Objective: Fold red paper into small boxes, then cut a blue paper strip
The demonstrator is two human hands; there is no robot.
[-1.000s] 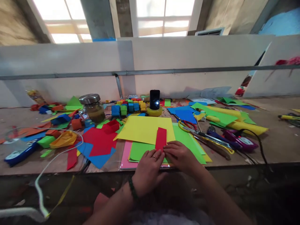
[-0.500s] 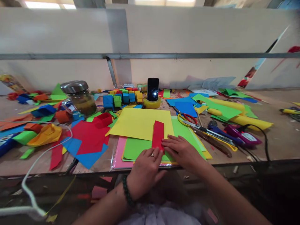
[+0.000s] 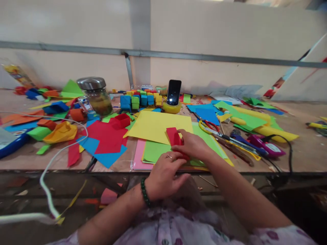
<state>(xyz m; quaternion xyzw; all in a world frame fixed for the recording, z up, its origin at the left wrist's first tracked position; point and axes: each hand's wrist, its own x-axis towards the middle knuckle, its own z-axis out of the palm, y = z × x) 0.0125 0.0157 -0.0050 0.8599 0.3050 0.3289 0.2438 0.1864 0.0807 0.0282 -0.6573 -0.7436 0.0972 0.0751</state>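
A folded strip of red paper (image 3: pixel 173 136) is raised off the stack of coloured sheets at the table's near edge. My right hand (image 3: pixel 192 144) pinches its far end and bends it up and over. My left hand (image 3: pixel 165 175), with a ring and a dark bead bracelet, holds the strip's near end with curled fingers. Under them lie a yellow sheet (image 3: pixel 158 126), a green sheet (image 3: pixel 155 152) and a pink sheet (image 3: pixel 138 156).
Scissors (image 3: pixel 208 127), a purple glue gun (image 3: pixel 263 146) with a black cord and rolled yellow paper (image 3: pixel 265 131) lie to the right. A phone (image 3: pixel 174 92) stands on a tape roll behind. A lidded jar (image 3: pixel 95 96), coloured blocks (image 3: pixel 139 99), red and blue sheets (image 3: pixel 106 143) and a white cable (image 3: pixel 51 163) fill the left.
The red strip lay flat under both hands; now my right hand has lifted and folded its far end towards me. The camera has tilted down and shifted slightly.
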